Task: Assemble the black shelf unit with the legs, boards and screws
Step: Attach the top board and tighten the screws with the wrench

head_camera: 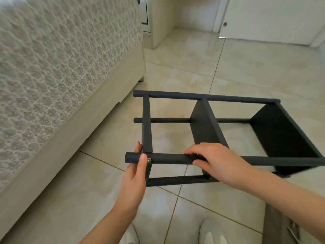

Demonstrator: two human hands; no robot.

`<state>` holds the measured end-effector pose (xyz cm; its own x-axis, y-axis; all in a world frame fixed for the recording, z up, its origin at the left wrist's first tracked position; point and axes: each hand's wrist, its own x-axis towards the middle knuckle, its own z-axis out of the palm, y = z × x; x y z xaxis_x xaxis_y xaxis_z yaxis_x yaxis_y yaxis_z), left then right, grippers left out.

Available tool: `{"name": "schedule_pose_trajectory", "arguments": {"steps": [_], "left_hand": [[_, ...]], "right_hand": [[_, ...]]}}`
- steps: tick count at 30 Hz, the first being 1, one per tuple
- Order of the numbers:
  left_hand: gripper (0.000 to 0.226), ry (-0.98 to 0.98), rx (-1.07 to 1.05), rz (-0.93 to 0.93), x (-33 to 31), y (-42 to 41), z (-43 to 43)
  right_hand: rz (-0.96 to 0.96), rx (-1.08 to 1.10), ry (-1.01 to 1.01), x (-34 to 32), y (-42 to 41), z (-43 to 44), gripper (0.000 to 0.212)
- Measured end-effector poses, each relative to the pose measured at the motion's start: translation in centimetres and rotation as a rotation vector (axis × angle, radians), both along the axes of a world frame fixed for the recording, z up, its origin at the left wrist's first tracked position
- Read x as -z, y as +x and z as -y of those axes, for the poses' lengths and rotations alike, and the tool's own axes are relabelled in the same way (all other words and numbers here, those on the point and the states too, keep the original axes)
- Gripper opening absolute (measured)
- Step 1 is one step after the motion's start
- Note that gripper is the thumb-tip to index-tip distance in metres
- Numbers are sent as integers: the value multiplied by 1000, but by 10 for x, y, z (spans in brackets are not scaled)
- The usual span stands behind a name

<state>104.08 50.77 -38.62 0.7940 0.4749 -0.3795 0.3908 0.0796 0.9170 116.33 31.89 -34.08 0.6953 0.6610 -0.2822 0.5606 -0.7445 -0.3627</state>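
Both hands clasp the nearest leg (168, 158) of the black shelf unit (281, 134): left hand (136, 166) at its end, thumb beside a silver screw (149, 160); right hand (211, 159) curled over it by the middle board (204, 124). Unit lies on its side on the tiled floor (175, 71), patterned bed (52, 67) beyond at left

Glossy beige tiled floor (246, 71), crossed by thin dark grout lines (216, 67). Near the middle, lying on its side, black shelf unit (205, 124), lower legs (175, 180) down on the tiles. Along the left, bed (52, 67), standing on a small foot (141, 79). At the near edge, two white shoes (211, 235). Bottom right, grey object (276, 226), cut off.
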Motion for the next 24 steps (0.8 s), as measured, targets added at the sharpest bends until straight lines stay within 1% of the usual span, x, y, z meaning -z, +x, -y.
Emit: {"name": "schedule_pose_trajectory", "arguments": {"steps": [3,7,9,13,19,20,23,24], "left_hand": [[44,51,27,49,-35,17,-5],[68,117,82,141,-87,42,-13],[71,151,99,158,-116,55,-15],[59,239,124,198,-174,78,-18],[51,386,225,302,-248,102,-14],[46,416,239,312,-259,104,-12],[14,496,287,333,-288,109,-2],[7,523,298,343,-296,109,2]], "right_hand": [[104,51,-10,-24,5,4,21],[166,115,54,-58,12,6,24],[159,128,106,-76,16,5,26],[102,140,241,-111,25,3,29],[78,183,427,-149,38,5,34],[76,190,457,-154,39,6,34],[50,231,542,-164,38,10,29],[31,248,572,-166,37,11,27]]}}
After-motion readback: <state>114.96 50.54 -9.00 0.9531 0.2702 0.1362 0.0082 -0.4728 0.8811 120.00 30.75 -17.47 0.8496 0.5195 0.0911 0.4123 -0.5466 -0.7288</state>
